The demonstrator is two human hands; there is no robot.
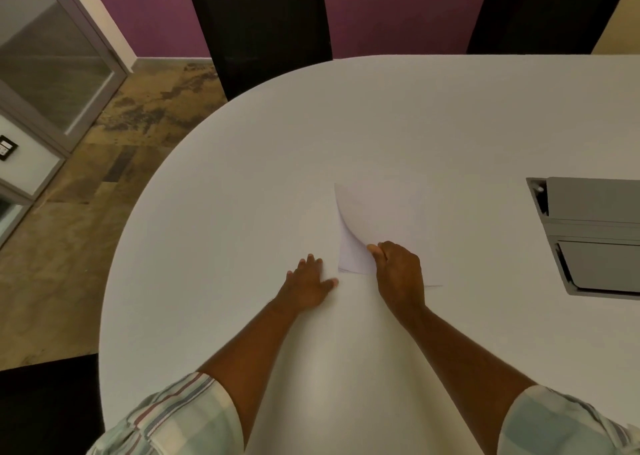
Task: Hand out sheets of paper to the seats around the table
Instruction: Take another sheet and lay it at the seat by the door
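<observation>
A white rounded tabletop (381, 125) fills the room's middle; beyond it stand two dark chairs (259, 21). On the tabletop's right, an open grey cable box (592, 236). Centre, the paper sheets (377, 219), their corner pinched up by the right hand (398, 274); left hand (306, 284) flat, released, beside them.

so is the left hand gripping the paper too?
No. The left hand lies flat, open on the table; only the right hand pinches the curled sheet.
</observation>
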